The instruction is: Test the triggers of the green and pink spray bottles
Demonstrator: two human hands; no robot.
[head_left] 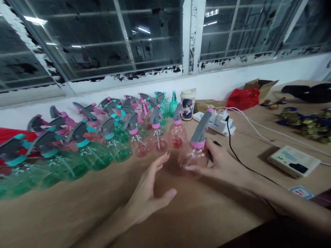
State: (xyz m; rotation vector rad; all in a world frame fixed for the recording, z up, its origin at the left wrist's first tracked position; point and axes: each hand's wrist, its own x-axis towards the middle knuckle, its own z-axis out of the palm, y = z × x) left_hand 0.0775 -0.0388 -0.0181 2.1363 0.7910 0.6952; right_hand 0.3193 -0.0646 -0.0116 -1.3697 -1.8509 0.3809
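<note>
Apparently, most spray bottles (95, 156) already stand in rows on the bench (62, 210), leaving one pink-collared bottle (190, 156) beside them, grasped by the right hand (223, 163), while the left hand (146, 193) is empty, fingers spread.

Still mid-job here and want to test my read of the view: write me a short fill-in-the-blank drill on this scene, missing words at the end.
1. The right hand holds a spray bottle whose collar is ____.
2. The left hand is open and holds ____.
3. Front-row bottles with teal collars look ____ in the body.
4. In the picture, the printed cup stands to the ____ of the power strip.

Missing words: pink; nothing; green; left.
</note>
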